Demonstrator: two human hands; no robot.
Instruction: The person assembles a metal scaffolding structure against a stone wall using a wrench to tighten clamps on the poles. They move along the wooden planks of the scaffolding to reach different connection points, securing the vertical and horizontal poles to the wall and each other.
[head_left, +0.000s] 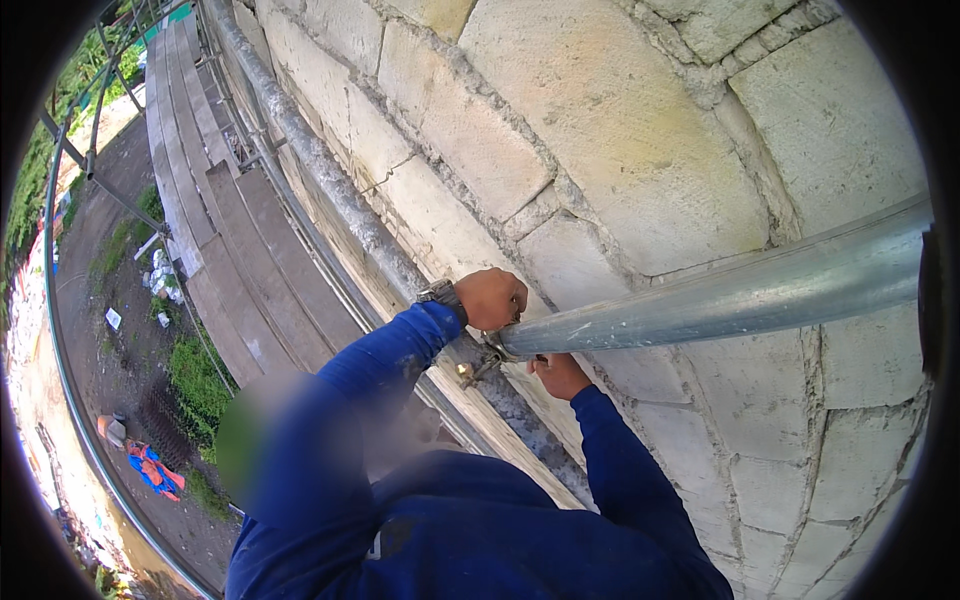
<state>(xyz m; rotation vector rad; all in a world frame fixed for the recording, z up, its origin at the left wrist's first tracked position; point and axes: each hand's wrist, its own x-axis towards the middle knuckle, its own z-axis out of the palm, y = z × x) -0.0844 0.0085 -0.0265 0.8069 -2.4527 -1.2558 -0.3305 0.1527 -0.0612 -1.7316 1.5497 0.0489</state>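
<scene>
A thick galvanised scaffold tube (740,300) runs from the right edge to the middle, where its end meets a metal scaffold clamp (478,364). The clamp sits on a long tube (325,170) crusted with mortar, which slants beside the stone wall. My left hand (490,298), with a watch at the wrist, is closed in a fist above the clamp, by the thick tube's end. Below that tube, my right hand (560,376) is closed near the clamp, its fingers curled. Something small and dark shows at its fingertips. What either hand grips is mostly hidden.
The stone wall (600,110) fills the right side. Left of my arms lie plank decking (260,250) and a curved guard rail (52,250). Far below are the ground, white litter (160,275) and a person (155,470) in orange and blue.
</scene>
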